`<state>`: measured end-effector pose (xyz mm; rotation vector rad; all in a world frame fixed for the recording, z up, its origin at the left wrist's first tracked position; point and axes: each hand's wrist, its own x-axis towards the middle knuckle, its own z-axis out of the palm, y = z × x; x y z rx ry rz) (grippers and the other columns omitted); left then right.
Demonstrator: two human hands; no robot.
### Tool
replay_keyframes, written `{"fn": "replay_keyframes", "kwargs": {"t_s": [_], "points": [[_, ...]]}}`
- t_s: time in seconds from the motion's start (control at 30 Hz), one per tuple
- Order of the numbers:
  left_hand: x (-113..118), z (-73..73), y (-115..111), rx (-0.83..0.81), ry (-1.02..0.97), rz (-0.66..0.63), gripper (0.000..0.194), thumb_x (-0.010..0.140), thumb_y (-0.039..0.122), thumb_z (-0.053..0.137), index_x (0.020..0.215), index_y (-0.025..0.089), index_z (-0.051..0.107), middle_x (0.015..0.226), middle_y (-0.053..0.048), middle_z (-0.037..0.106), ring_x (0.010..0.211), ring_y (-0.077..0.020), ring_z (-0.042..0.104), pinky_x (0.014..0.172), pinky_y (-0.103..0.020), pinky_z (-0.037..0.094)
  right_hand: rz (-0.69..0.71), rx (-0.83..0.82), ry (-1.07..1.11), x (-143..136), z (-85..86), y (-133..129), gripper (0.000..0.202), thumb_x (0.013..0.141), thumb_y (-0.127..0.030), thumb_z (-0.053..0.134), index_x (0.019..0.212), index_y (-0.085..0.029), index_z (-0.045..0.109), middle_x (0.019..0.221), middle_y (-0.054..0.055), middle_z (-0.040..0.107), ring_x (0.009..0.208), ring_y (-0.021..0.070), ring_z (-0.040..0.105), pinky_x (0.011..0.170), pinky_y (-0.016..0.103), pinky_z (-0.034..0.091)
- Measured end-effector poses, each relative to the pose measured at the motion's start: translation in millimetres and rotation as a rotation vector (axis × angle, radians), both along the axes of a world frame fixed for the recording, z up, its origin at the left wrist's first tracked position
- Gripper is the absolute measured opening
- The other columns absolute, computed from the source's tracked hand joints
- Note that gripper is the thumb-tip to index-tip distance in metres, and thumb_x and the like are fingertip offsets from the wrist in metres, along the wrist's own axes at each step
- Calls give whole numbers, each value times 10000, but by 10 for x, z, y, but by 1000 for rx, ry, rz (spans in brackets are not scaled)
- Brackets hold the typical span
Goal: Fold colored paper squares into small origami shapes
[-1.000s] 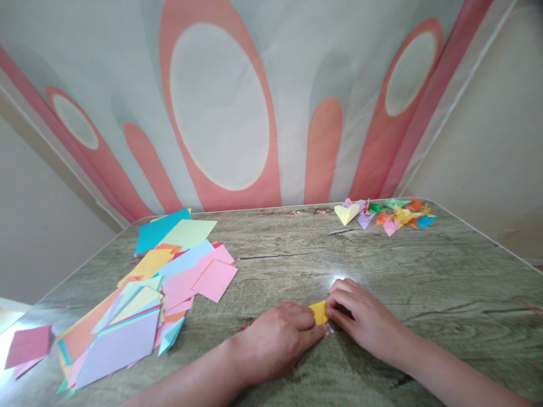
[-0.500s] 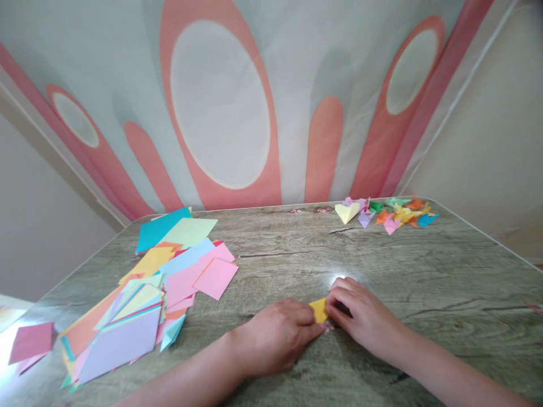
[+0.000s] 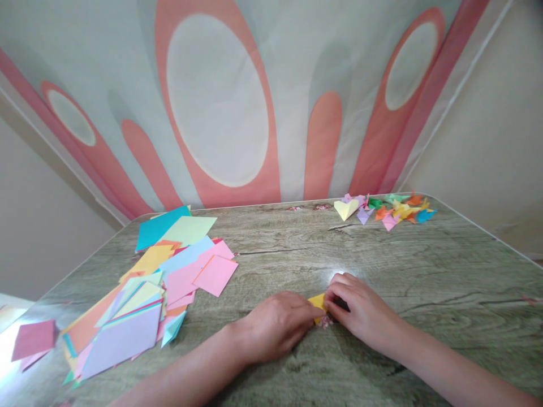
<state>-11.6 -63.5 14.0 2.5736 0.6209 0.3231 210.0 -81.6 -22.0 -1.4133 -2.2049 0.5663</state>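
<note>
YELLOW PAPER: a small yellow piece point(image 3: 318, 302) on the near part of the wood-grain counter point(image 3: 280, 271), partly hidden between the two hands.
LEFT HAND: the left hand point(image 3: 282, 325), palm down, fingers closed together and resting on the left part of the yellow piece.
RIGHT HAND: the right hand point(image 3: 354, 302), narrow, thumb and fingertips pinching the right end of the same piece.
SHEETS: coloured sheets point(image 3: 121, 342) in an overlapping spread, left of the hands; a light-blue folded piece point(image 3: 173, 329) at their near right edge; dark-pink squares point(image 3: 34, 340) at far left.
FOLDED FIGURES: multicoloured paper figures point(image 3: 403, 212) clustered at the far right, beside a pale-yellow heart-shaped piece point(image 3: 346, 210).
</note>
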Motion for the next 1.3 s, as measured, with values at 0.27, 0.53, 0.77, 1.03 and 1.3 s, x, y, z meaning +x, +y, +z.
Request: {"fn": "replay_keyframes", "kwargs": {"t_s": [0.27, 0.53, 0.77, 1.03, 1.3], "points": [[204, -190, -7, -253, -149, 374, 167, 791, 116, 639, 933, 187, 590, 796, 27, 661, 810, -132, 604, 766, -220, 419, -25, -8, 5, -4, -13, 8, 119, 850, -178, 608, 732, -196, 608, 789, 17, 591, 810, 191, 553, 714, 312, 405], [211, -188, -14, -310, -171, 401, 208, 742, 72, 649, 899, 191, 584, 781, 33, 649, 805, -136, 592, 779, -231, 407, -22, -24, 2, 15, -41, 24, 105, 844, -176, 617, 741, -194, 612, 797, 17, 588, 819, 191, 550, 715, 316, 405], [222, -204, -33, -218, -145, 377, 209, 765, 95, 642, 941, 194, 590, 797, 23, 648, 836, -153, 584, 799, -255, 416, -10, -13, -18, -2, -3, 1, 138, 882, -194, 575, 747, -191, 601, 796, 28, 589, 813, 197, 548, 712, 320, 410], [147, -217, -19, 6, -79, 77, 232, 902, 127, 475, 982, 191, 683, 833, -50, 642, 856, -164, 597, 798, -271, 435, -5, 24, -74, -14, 3, -16, 171, 906, -194, 545, 741, -192, 591, 792, 34, 580, 797, 200, 526, 704, 324, 399], [83, -168, -92, 225, 75, -38, 283, 966, 201, 411, 1190, 184, 582, 1139, -61, 644, 965, -171, 607, 873, -296, 455, -18, 14, -63, -15, -19, -10, 156, 903, -204, 558, 752, -191, 596, 795, 28, 583, 796, 198, 527, 710, 323, 396]]}}
